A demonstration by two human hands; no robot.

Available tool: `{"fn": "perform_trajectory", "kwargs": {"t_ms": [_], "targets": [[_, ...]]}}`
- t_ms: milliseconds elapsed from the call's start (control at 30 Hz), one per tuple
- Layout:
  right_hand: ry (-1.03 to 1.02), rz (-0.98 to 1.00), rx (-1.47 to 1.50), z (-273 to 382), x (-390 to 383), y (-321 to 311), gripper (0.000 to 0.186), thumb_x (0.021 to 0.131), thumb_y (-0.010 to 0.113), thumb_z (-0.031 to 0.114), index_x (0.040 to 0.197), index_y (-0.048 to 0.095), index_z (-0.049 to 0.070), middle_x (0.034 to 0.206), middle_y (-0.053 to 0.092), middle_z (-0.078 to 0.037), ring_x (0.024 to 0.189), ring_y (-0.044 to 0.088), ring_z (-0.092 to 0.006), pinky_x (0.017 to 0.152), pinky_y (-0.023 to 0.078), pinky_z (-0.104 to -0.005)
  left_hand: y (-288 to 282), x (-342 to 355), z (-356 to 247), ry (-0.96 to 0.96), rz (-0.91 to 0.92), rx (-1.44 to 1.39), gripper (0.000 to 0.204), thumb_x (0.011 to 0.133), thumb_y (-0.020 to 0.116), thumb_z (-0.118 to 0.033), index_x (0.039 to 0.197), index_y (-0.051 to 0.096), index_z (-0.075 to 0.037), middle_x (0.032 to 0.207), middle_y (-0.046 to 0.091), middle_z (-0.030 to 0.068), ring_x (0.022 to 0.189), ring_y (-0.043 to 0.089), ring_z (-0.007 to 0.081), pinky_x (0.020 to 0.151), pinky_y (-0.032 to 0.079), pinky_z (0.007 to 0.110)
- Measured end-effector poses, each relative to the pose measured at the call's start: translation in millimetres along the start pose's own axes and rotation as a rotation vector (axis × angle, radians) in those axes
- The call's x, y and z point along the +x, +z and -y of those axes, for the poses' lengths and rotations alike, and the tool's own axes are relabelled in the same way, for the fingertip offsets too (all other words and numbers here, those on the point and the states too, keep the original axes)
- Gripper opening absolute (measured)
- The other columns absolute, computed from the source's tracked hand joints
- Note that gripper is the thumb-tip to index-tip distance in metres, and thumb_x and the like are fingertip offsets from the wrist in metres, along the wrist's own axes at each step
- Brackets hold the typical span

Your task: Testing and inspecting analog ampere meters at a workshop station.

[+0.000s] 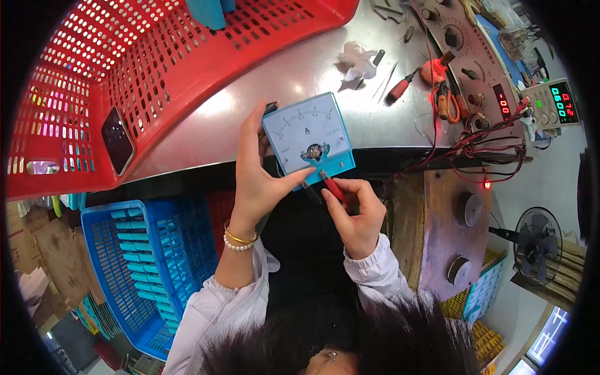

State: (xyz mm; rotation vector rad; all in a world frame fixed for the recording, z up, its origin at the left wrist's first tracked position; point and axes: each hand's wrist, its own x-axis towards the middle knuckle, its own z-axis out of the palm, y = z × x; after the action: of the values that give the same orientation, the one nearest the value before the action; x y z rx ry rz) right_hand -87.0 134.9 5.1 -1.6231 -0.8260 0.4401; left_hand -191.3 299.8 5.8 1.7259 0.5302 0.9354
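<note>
At the near edge of a shiny metal worktop (275, 75), a turquoise-and-white meter (307, 128) is held up.
Far left stands a big red basket (187, 87), glossy plastic pierced with slots; near left, a blue lattice crate (112, 262). The meter is squarish, its flat white face bearing a black arced scale, tiny numerals, one bold capital at the centre and finer print too small to read; below, a round opening (314, 152) shows metallic parts. The left hand (257, 175) grips the meter's left side, thumb across its lower front. The right hand (361, 215) pinches a slim red probe (334, 189) between thumb and fingers, just right of a black probe (312, 193).
</note>
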Motion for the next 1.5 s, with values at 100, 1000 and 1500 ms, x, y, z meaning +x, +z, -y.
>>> {"fn": "perform_trajectory", "kwargs": {"t_ms": [100,1000,1500], "targets": [[-0.149,-0.005,-0.173,-1,6,-13,0.015,0.085,0.079,-0.003,0.095,0.068,-0.003,0.087,0.071,-0.012,0.073,0.069,-0.0134,0.064,0.053,-0.0236,7,6,-6,-0.024,0.021,-0.024,0.113,0.064,0.091,-0.001,0.158,0.028,-0.004,0.143,0.049,0.0161,0.131,0.055,0.0272,0.109,0.048,0.04],[-0.006,0.076,-0.058,-7,-10,30,0.022,0.087,0.078,0.001,0.106,0.069,0.0,0.091,0.068,-0.013,0.075,0.067,-0.0211,0.066,0.053,-0.0294,-21,-3,28,-0.001,-0.003,0.077,0.102,0.061,0.094,-0.01,0.147,0.04,-0.007,0.14,0.047,0.013,0.125,0.058,0.0264,0.105,0.052,0.04],[-0.207,0.083,-0.25,22,7,30,0.024,0.076,0.085,0.002,0.095,0.071,0.001,0.082,0.068,-0.011,0.069,0.062,-0.0257,0.062,0.05,-0.0349,-26,13,-6,-0.058,0.045,0.021,0.092,0.061,0.092,-0.009,0.14,0.045,-0.005,0.136,0.049,0.0122,0.126,0.055,0.025,0.098,0.055,0.038]]}}
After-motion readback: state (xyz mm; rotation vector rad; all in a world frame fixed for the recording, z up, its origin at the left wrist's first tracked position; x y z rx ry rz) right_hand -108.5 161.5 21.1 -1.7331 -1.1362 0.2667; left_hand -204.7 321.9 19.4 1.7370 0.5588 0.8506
